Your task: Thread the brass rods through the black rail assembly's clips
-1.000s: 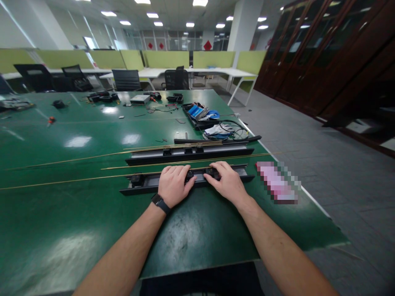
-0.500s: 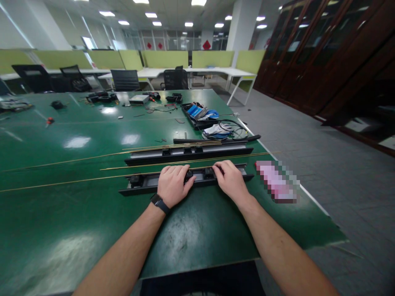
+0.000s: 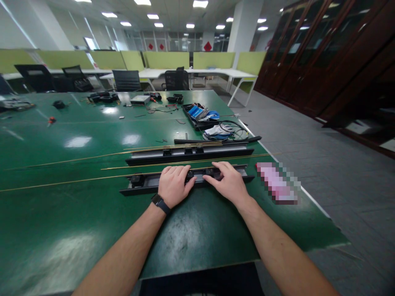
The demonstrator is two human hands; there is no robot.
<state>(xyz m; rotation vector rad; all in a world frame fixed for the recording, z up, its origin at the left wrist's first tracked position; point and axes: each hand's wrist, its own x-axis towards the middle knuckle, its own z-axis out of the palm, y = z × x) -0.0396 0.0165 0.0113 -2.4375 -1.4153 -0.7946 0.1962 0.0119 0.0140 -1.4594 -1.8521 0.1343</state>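
Note:
The nearer black rail (image 3: pixel 145 190), a long open channel with a pale metal inside, lies crosswise in front of me. My left hand (image 3: pixel 173 183) grips its middle, fingers over the far wall and thumb on the near side, beside a small black block (image 3: pixel 189 176). With thumb and fingers on opposite sides, my right hand (image 3: pixel 230 183) holds another black block (image 3: pixel 209 173) in the channel. A third black block (image 3: pixel 137 180) sits near the left end. Along the far wall runs a thin brass-coloured rod (image 3: pixel 77 181), partly hidden by my left hand.
A similar black rail (image 3: pixel 222 154) lies behind, with more thin rods (image 3: pixel 148 165) alongside. Further back are a black tray (image 3: pixel 191 119), gloves (image 3: pixel 219 130) and coiled cable (image 3: pixel 239 128). A blurred pink object (image 3: pixel 274 181) lies near the right table edge (image 3: pixel 314 203).
My right thumb has moved away from its fingertips toward the near side of the block, so the hand now spans it. The left hand keeps its place on the rail.

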